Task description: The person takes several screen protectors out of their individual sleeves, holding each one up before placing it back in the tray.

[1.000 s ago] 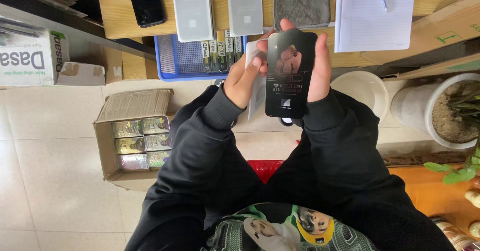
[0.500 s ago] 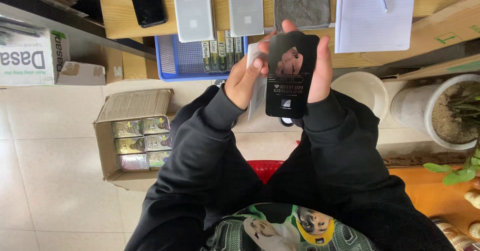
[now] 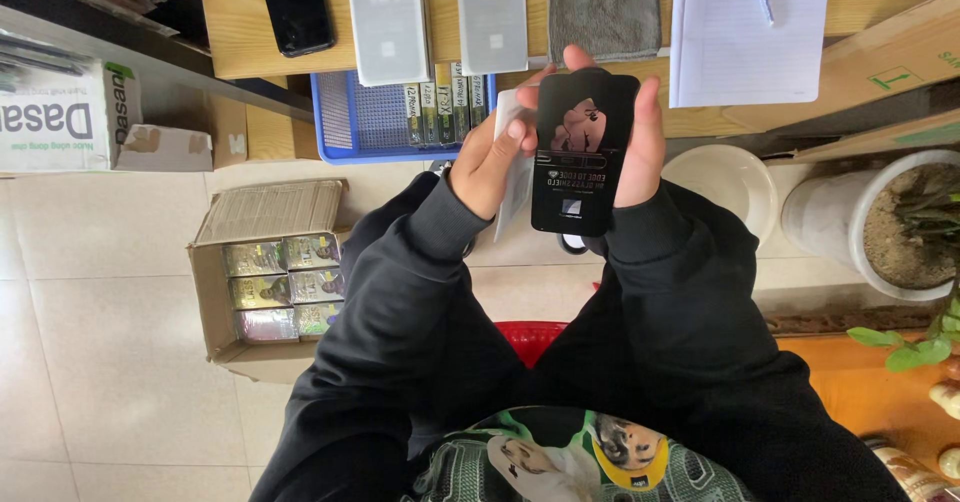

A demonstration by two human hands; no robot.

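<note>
Gripping a black sleeve (image 3: 583,152), both hands hide its edges; white sheet (image 3: 513,162) half-covered.

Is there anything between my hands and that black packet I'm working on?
No. Both the left hand and right hand already grip the black packet, with a white sleeve held behind it.

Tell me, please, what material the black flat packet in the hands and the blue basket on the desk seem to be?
Black flat packet: probably thin card or plastic film with a smooth, slightly shiny finish, since light glints on its face. Blue basket: looks like moulded plastic, matte, judging by its regular mesh of small holes.
</note>
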